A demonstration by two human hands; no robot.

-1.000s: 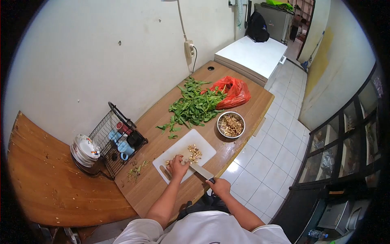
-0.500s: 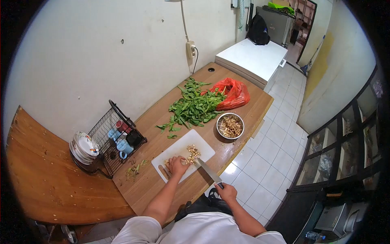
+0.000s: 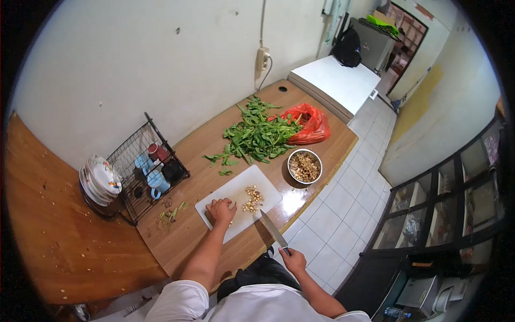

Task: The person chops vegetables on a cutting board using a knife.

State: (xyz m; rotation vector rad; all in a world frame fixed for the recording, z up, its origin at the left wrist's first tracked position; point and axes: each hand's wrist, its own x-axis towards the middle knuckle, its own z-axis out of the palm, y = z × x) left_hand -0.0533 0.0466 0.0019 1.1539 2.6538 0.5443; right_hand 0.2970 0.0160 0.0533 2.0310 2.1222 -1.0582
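My right hand (image 3: 293,260) is closed round the dark handle of a knife (image 3: 274,229), its blade pointing up and left toward the board's right edge. On the left part of the white cutting board (image 3: 230,193) lies my left hand (image 3: 221,210), fingers bent down onto it; whatever is beneath them is hidden. Small pale chopped pieces (image 3: 252,199) are heaped on the board, right of my left hand. A round metal bowl (image 3: 304,166) beyond the board holds more brown and pale pieces.
Leafy greens (image 3: 260,134) and a red plastic bag (image 3: 311,124) lie farther back on the wooden table (image 3: 204,161). At left are a wire rack (image 3: 145,166) with cups and stacked plates (image 3: 102,180). Stem scraps (image 3: 170,214) lie near the rack.
The knife has moved away from my left hand and the pieces, toward the board's right edge. My left hand has shifted left on the board. The view has turned slightly.
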